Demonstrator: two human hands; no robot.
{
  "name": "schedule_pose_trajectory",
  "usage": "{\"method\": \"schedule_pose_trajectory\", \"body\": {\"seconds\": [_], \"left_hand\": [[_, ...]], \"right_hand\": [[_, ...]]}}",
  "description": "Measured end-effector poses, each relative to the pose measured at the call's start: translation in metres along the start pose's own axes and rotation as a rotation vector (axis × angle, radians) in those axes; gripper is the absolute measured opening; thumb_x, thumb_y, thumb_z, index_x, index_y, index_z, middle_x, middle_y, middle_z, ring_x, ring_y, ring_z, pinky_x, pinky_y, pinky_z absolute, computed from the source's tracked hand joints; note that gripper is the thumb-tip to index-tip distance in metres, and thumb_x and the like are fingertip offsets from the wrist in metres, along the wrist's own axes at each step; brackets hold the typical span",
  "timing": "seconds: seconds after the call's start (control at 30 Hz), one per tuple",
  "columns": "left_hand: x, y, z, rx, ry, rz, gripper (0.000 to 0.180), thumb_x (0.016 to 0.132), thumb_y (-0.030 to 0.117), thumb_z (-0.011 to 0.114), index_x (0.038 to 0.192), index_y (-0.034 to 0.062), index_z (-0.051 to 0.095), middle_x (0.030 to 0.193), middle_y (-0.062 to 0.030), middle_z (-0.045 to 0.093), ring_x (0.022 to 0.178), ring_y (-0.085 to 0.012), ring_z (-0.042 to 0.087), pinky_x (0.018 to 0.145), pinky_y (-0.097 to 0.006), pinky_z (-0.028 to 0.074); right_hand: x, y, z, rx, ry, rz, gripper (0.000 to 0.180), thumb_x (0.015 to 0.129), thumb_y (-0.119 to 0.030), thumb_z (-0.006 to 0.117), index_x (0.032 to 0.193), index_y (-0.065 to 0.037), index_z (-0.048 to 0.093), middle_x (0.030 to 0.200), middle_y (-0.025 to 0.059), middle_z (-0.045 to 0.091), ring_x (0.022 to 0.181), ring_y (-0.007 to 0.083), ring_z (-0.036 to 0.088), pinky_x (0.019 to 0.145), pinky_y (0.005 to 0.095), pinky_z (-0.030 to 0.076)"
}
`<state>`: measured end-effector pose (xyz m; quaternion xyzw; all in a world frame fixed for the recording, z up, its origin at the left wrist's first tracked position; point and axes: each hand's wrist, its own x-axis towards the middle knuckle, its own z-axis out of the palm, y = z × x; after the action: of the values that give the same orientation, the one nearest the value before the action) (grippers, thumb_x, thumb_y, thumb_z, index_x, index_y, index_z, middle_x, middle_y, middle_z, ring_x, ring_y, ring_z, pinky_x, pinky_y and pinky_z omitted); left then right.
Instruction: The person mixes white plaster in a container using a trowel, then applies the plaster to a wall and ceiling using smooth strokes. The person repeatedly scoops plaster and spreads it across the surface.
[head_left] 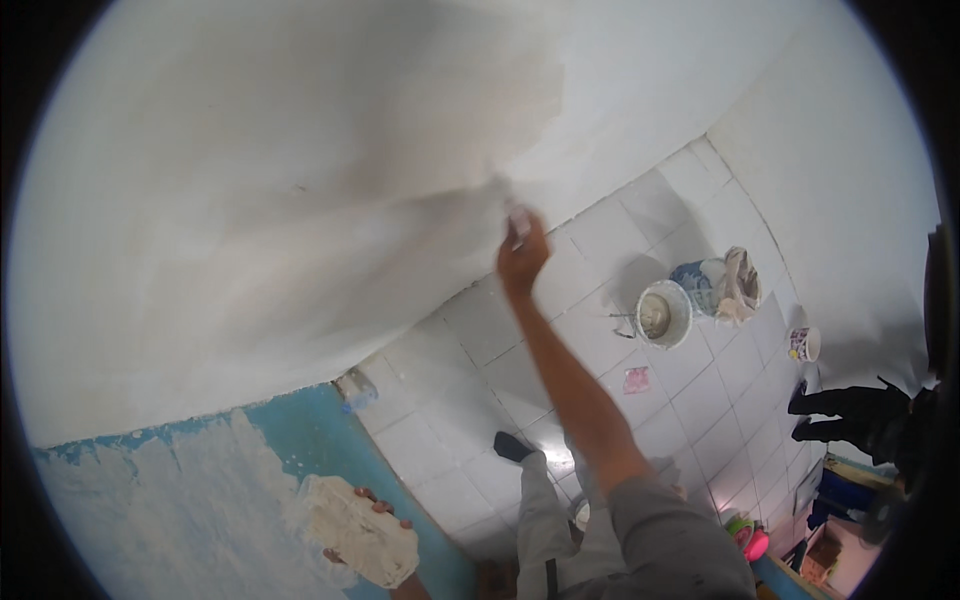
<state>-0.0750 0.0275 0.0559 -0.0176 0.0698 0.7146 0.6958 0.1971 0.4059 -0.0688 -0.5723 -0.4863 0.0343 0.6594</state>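
Note:
My right hand [525,262] is stretched up to the white wall [250,190], closed around the handle of a putty knife [519,222]. The knife's blade end is blurred, close to or against the wall, by a damp-looking greyish patch. At the lower left my left hand [378,503] grips a flat board [362,532] coated with pale putty. Its fingertips curl over the board's edges, and the palm is hidden beneath. Below the board is a blue surface [305,420] smeared with white.
On the tiled floor [480,325] stand a bucket of putty [664,314], an opened bag [738,285] beside it and a paper cup [804,344]. A pink packet [636,380] lies nearer. Another person's dark-clothed legs [850,408] are at the right.

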Motion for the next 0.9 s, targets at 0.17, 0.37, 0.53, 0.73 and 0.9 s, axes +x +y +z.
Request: {"method": "schedule_pose_trajectory", "body": {"seconds": [0.17,0.37,0.53,0.73,0.9], "left_hand": [[0.005,-0.019,0.001,-0.038,0.046,-0.003,0.094,0.077,0.044,0.076,0.150,0.0176,0.022,0.148,-0.0107,0.028,0.132,-0.0344,0.035,0.100,-0.067,0.031],[0.008,-0.032,0.004,-0.041,0.044,-0.003,0.096,0.075,0.043,0.079,0.147,0.0131,0.023,0.143,-0.0114,0.033,0.131,-0.0338,0.037,0.101,-0.066,0.030],[-0.001,-0.014,-0.004,-0.006,0.010,-0.002,0.093,0.080,0.048,0.072,0.152,0.0199,0.021,0.151,-0.0092,0.025,0.133,-0.0347,0.033,0.099,-0.066,0.031],[0.002,-0.025,0.005,-0.034,0.008,0.046,0.092,0.080,0.048,0.072,0.152,0.0193,0.021,0.151,-0.0083,0.026,0.133,-0.0347,0.033,0.098,-0.066,0.031],[-0.001,-0.018,0.000,0.013,-0.002,-0.001,0.093,0.079,0.047,0.073,0.151,0.0194,0.022,0.151,-0.0081,0.026,0.133,-0.0346,0.033,0.098,-0.066,0.031]], "right_hand": [[0.150,0.030,-0.019,-0.006,0.268,0.189,0.025,0.092,-0.006,0.054,0.112,0.006,0.063,0.105,0.0221,0.064,0.098,0.0401,0.061,0.085,0.0431,0.048],[0.099,0.004,0.019,-0.041,0.217,0.067,0.028,0.087,-0.005,0.057,0.112,0.005,0.063,0.105,0.0235,0.064,0.099,0.0415,0.061,0.087,0.0459,0.048],[0.004,-0.076,0.033,0.065,-0.088,0.017,0.041,0.078,0.005,0.056,0.115,-0.007,0.068,0.109,0.0198,0.065,0.100,0.0386,0.061,0.088,0.0437,0.050],[0.017,-0.031,0.006,-0.041,0.010,0.129,0.027,0.086,0.000,0.062,0.113,-0.002,0.066,0.103,0.0182,0.066,0.097,0.0345,0.064,0.084,0.0409,0.051],[0.110,-0.005,0.024,0.023,0.331,0.147,0.042,0.085,0.002,0.056,0.127,-0.001,0.060,0.114,0.0219,0.059,0.104,0.0361,0.058,0.086,0.0422,0.049]]}}
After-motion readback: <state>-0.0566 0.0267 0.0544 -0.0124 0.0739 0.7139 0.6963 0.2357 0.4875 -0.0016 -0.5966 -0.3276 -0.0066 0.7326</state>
